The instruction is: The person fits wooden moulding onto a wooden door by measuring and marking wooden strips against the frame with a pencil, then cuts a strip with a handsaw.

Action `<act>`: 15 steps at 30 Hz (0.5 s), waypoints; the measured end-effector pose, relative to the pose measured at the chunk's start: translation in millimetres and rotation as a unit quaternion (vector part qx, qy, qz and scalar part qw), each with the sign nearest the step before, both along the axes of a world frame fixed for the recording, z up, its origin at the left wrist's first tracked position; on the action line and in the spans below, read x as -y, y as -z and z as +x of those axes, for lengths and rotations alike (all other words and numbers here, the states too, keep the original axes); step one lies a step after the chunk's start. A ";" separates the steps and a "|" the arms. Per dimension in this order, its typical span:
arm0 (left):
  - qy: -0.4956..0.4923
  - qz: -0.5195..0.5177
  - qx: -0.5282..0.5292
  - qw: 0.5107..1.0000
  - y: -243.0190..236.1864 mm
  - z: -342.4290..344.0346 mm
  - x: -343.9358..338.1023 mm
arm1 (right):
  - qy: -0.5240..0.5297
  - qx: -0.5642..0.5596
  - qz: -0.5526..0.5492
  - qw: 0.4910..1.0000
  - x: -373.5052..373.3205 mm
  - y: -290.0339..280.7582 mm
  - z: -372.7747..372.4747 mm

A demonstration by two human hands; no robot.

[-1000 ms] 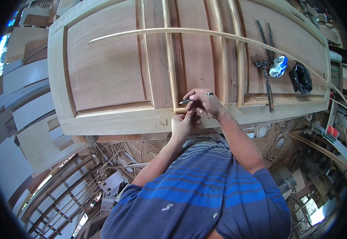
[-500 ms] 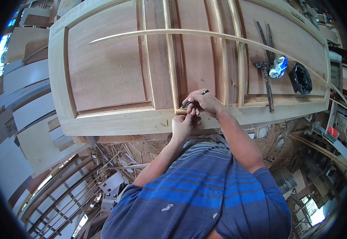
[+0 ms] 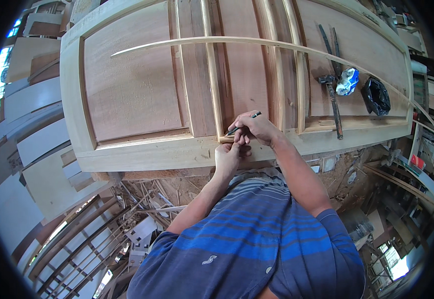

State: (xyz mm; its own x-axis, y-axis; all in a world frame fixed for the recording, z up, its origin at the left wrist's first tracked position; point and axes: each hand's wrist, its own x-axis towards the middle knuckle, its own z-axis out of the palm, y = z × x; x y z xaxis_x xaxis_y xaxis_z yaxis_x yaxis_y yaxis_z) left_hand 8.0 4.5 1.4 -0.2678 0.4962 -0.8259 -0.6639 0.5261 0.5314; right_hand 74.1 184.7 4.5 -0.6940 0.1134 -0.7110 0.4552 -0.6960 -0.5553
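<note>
My right hand (image 3: 259,130) is closed round a dark pencil (image 3: 256,114), its tip pointing down and left toward a short strip of wood moulding (image 3: 226,140). Thumb and fingers of my left hand (image 3: 228,156) pinch that strip at the near edge of the panelled wooden door (image 3: 152,158). One end of the strip meets the foot of a long upright moulding (image 3: 213,84). Both hands are close together, and the right fingers hide part of the strip.
Across the door lies a long thin wood strip (image 3: 192,40). At right rest a hammer (image 3: 334,109), two dark slim tools (image 3: 325,40), a crumpled blue-and-white packet (image 3: 347,81) and a black plastic bag (image 3: 376,97). Boards (image 3: 37,142) stand at left; scraps litter the floor.
Both hands and the pencil stay almost exactly where they were. The view has shifted very slightly.
</note>
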 end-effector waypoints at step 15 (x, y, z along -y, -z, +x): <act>0.006 0.010 -0.018 1.000 3.7 -0.1 1.9 | -0.003 0.009 0.004 1.000 -0.1 0.1 -1.0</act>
